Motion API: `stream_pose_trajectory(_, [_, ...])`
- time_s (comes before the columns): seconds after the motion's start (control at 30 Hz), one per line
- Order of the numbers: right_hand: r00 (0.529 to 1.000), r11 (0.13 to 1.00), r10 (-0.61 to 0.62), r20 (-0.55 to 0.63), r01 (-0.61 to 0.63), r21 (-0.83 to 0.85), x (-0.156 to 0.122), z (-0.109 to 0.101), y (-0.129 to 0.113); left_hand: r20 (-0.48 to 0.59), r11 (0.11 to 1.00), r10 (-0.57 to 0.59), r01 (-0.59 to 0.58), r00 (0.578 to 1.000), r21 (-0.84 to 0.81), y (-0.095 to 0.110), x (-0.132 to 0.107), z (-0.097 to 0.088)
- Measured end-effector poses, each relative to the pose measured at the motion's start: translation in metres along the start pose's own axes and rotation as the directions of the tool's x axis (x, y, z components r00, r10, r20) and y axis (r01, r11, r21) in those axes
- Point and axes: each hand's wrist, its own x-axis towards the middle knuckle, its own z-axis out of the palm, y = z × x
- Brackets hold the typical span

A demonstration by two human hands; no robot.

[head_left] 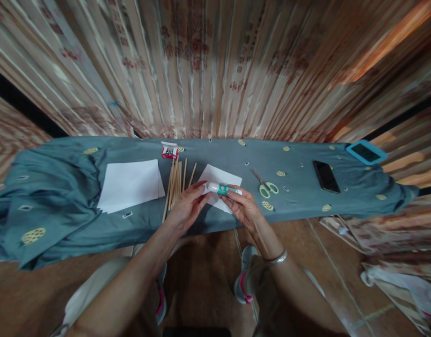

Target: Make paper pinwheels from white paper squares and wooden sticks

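- Bare forearms [138,276] reach over the near edge of the cloth-covered table [215,154]; a silvery bracelet [279,257] rings the right wrist.
- Right hand [244,206]: fingers closed around a white glue stick [222,189] with a green label, held sideways above the table, between its middle and near edge.
- Left hand [189,206]: fingertips pinching a small white piece [206,188] at the glue stick's left end; whether the two are joined, I cannot tell.
- Beneath the hands, white paper [220,174], partly hidden.
- Left of that, slim wooden sticks [175,187] point toward the far edge, beside a paper stack [131,185] nearer the table's left end.
- By the far edge, just beyond the sticks, an open red-and-white box [169,150] of small metallic pieces.
- Right of the hands, scissors [265,185] with pale green handles, tips toward the far edge.
- Farther right, a black phone [326,176]; near the far right corner, a blue-framed device [366,152].
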Motion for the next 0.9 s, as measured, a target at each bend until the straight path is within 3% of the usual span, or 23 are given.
stream_pose_trajectory(0.2, [0.998, 0.996, -0.048, -0.038, 0.046, -0.07, -0.001, 0.002, -0.001, 0.035, 0.998, 0.039, -0.041, 0.999, 0.041, -0.001, 0.0, -0.005])
stream_pose_trajectory(0.53, [0.989, 0.873, -0.149, 0.025, 0.143, -0.467, -0.004, -0.001, -0.001, 0.079, 0.91, 0.251, -0.263, 0.965, 0.321, 0.002, -0.003, -0.014])
stream_pose_trajectory(0.73, [0.994, 0.837, -0.014, 0.112, 0.073, -0.543, -0.006, 0.004, 0.008, 0.11, 0.873, 0.271, -0.292, 0.956, 0.39, 0.011, -0.007, -0.021])
stream_pose_trajectory(0.9, [0.968, 0.829, 0.123, 0.219, 0.021, -0.559, -0.009, 0.018, 0.019, 0.076, 0.884, 0.291, -0.298, 0.954, 0.359, 0.018, -0.01, -0.028])
